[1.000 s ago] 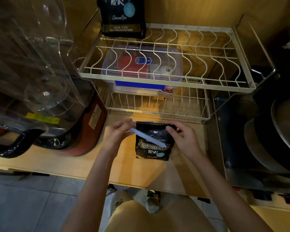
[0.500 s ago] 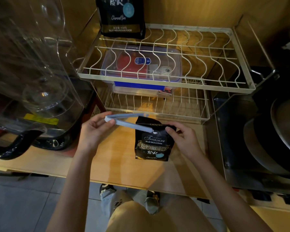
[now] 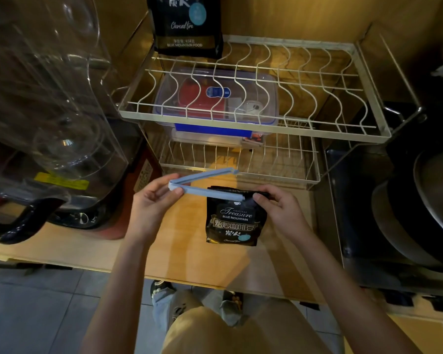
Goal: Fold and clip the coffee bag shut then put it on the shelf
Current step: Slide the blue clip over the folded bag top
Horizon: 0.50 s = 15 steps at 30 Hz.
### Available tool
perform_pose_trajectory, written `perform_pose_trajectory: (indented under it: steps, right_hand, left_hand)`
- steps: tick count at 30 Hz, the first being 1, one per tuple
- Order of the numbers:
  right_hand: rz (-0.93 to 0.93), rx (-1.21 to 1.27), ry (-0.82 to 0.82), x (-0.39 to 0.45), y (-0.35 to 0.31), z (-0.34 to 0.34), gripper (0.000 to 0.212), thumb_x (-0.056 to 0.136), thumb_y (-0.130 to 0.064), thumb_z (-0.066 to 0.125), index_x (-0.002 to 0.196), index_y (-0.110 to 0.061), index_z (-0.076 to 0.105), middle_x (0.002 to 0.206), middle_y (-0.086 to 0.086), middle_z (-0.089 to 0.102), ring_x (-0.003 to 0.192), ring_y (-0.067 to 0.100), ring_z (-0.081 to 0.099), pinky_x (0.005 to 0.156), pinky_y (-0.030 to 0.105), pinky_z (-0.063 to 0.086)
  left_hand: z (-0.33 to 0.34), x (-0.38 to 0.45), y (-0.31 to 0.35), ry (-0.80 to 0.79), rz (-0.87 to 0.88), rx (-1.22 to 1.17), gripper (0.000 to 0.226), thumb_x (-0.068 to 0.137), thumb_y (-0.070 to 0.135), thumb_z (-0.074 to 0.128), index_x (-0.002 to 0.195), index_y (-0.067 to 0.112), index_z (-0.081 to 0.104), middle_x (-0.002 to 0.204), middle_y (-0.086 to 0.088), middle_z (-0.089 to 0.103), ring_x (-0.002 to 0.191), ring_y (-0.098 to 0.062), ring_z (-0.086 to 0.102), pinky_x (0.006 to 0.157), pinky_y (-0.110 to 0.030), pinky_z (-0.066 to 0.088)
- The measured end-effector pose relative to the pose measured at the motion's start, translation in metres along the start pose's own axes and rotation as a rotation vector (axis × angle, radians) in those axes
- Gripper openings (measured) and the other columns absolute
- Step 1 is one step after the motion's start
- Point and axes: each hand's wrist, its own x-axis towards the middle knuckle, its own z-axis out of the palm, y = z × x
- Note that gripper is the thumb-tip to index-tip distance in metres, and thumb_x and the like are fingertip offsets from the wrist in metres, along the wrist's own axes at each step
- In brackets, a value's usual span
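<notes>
A small black coffee bag [image 3: 234,223] lies flat on the wooden counter [image 3: 184,251], its top edge folded over. My right hand [image 3: 279,208] pinches the folded top at its right end. My left hand [image 3: 151,200] grips the hinge end of a pale blue bag clip [image 3: 205,183]. The clip is spread open in a V: its lower arm lies along the bag's fold, its upper arm points up and right. A white wire shelf rack [image 3: 253,129] stands just behind the bag.
A larger black coffee bag [image 3: 187,24] stands at the upper shelf's back left. A clear lidded box [image 3: 215,103] sits on the lower tier. A blender with a clear jar [image 3: 49,111] fills the left. Dark pans [image 3: 420,205] are stacked at the right.
The clip was closed and lying across the bag's front. My left hand has drawn it left and up, and it has opened into a V at the fold. My right hand stayed on the bag's top.
</notes>
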Motion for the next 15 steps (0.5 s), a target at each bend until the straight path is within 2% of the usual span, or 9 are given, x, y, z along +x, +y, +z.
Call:
perform_pose_trajectory:
  steps: [2, 4, 7, 10, 15]
  right_hand:
    - [0.008, 0.024, 0.0, -0.001, -0.002, 0.0, 0.012, 0.088, -0.008, 0.054, 0.095, -0.012, 0.063, 0.086, -0.009, 0.063, 0.077, -0.005, 0.06, 0.063, 0.004, 0.047]
    - [0.016, 0.029, -0.007, -0.001, -0.005, -0.001, 0.012, 0.088, -0.007, 0.055, 0.094, -0.012, 0.064, 0.085, -0.009, 0.063, 0.077, -0.002, 0.059, 0.062, 0.004, 0.046]
    - [0.046, 0.022, -0.03, 0.001, -0.005, -0.003, 0.013, 0.086, -0.009, 0.058, 0.093, -0.017, 0.065, 0.087, -0.011, 0.063, 0.082, 0.002, 0.058, 0.066, 0.005, 0.048]
    - [0.078, 0.022, 0.003, 0.002, -0.004, -0.004, 0.012, 0.083, -0.01, 0.062, 0.088, -0.019, 0.066, 0.086, -0.009, 0.061, 0.083, 0.009, 0.056, 0.063, 0.006, 0.046]
    - [-0.057, -0.253, 0.093, 0.005, -0.002, -0.005, 0.014, 0.078, -0.015, 0.068, 0.091, -0.011, 0.072, 0.103, -0.004, 0.051, 0.111, 0.014, 0.034, 0.091, 0.023, 0.03]
  left_hand:
    - [0.004, 0.002, -0.006, -0.05, -0.023, -0.005, 0.029, 0.067, 0.018, 0.065, 0.095, 0.025, 0.064, 0.085, 0.009, 0.075, 0.086, -0.008, 0.068, 0.07, -0.017, 0.055]
    - [0.012, 0.004, -0.013, -0.064, -0.044, -0.027, 0.028, 0.064, 0.021, 0.068, 0.092, 0.025, 0.066, 0.084, 0.009, 0.075, 0.087, -0.008, 0.067, 0.074, -0.017, 0.054]
    - [0.024, 0.004, -0.025, -0.093, -0.073, -0.013, 0.025, 0.073, 0.008, 0.064, 0.093, 0.021, 0.065, 0.087, 0.012, 0.075, 0.092, -0.005, 0.065, 0.075, -0.014, 0.051]
    - [0.033, 0.001, -0.035, -0.121, -0.089, -0.008, 0.027, 0.077, 0.001, 0.059, 0.095, 0.02, 0.064, 0.094, 0.008, 0.071, 0.092, -0.002, 0.064, 0.071, -0.012, 0.05]
    - [0.045, -0.003, -0.042, -0.091, -0.117, -0.091, 0.021, 0.081, 0.002, 0.055, 0.095, 0.016, 0.061, 0.077, 0.01, 0.074, 0.08, -0.004, 0.066, 0.065, -0.015, 0.052]
